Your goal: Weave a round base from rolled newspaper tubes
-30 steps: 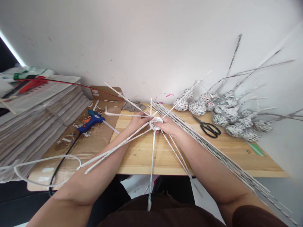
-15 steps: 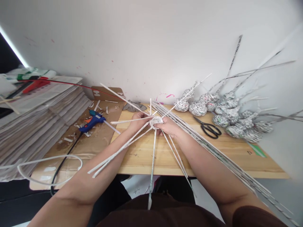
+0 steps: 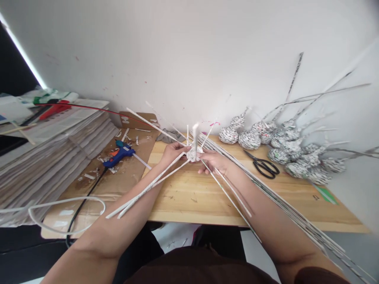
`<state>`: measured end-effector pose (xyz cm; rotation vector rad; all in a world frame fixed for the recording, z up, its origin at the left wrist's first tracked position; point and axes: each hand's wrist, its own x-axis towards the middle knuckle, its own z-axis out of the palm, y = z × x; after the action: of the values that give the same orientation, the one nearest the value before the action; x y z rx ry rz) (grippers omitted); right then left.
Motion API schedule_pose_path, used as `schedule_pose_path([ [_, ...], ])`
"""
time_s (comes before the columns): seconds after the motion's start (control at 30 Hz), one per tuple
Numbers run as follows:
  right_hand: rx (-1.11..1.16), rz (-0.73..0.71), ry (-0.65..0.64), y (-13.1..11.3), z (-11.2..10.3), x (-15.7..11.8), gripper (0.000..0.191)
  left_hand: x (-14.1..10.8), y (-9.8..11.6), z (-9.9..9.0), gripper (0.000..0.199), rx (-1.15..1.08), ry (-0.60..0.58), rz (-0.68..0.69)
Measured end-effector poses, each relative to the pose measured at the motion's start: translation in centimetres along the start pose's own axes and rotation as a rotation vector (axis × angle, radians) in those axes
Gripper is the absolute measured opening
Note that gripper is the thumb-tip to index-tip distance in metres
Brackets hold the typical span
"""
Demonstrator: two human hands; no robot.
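Observation:
Over the middle of the table, a small woven piece of rolled newspaper [image 3: 193, 155] is held between my two hands, with white paper strips sticking out of it in several directions. My left hand [image 3: 174, 153] pinches its left side; some of those fingers are hidden behind it. On the right side my right hand [image 3: 215, 161] grips the edge with thumb and index finger, the other fingers curled below. One pale strip [image 3: 195, 136] stands upright from the piece, its tip blurred. Two strips lie along my left forearm, and two more hang toward my right forearm.
A bundle of long paper rolls [image 3: 266, 193] crosses the wooden table [image 3: 183, 201] under my right arm. Black scissors [image 3: 265, 167] and woven gourd shapes [image 3: 250, 139] lie to the right. Leftward are a blue glue gun [image 3: 120, 154], cardboard [image 3: 127, 183] and stacked newspapers [image 3: 59, 157].
The strip that pointed down toward my body has been lifted and now stands upright at the woven piece. My right fingers have loosened and shifted slightly right. The view has moved a little.

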<state>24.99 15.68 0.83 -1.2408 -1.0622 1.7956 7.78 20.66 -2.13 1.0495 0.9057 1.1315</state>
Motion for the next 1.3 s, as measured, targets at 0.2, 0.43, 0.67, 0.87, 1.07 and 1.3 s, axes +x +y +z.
schedule_pose_path([
  [0.2, -0.206, -0.212, 0.261, 0.8, 0.1, 0.8, 0.020, -0.1, -0.6, 0.1, 0.040, 0.021, -0.046, -0.045],
  [0.43, -0.589, -0.460, 0.432, 1.3, -0.2, 1.3, 0.010, -0.3, 0.0, -0.2, 0.036, 0.165, -0.053, -0.030],
  [0.67, -0.841, -0.595, 0.532, 2.0, -0.1, 1.4, 0.013, -0.7, 0.7, 0.1, 0.035, 0.117, -0.134, -0.026],
  [0.87, -0.902, -0.713, 0.576, 1.7, 0.7, 0.4, 0.016, -0.5, 0.4, 0.2, 0.037, 0.002, -0.110, -0.074],
  [1.07, -0.894, -0.766, 0.566, 1.2, 1.5, -0.5, 0.015, -0.4, 0.4, 0.2, 0.030, 0.014, -0.138, -0.007],
  [1.3, -0.724, -0.692, 0.542, 1.4, 1.6, -0.1, 0.022, -0.7, 0.4, 0.4, 0.028, -0.012, -0.156, 0.010],
])
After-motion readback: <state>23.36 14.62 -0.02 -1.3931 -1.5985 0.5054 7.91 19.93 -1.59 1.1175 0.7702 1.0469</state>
